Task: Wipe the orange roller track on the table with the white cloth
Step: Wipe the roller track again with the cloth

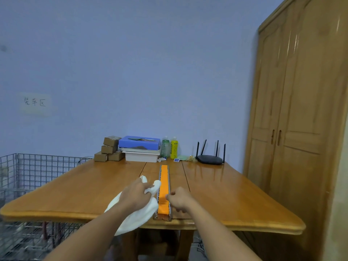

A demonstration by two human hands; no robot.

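The orange roller track (163, 182) lies lengthwise down the middle of the wooden table (226, 194), its near end at the front edge. My left hand (134, 193) grips the white cloth (135, 215) just left of the track; a bunched end of the cloth touches the track's left rail and the rest hangs over the table's front edge. My right hand (178, 199) rests on the track's right rail near the front end, thumb on the orange rollers, fingers curled.
At the table's back stand cardboard boxes (109, 149), a blue box on white trays (140, 148), a green bottle and a yellow bottle (174, 147), and a black router (210, 159). A wire cage (28, 172) is to the left, a wooden wardrobe (297, 110) to the right.
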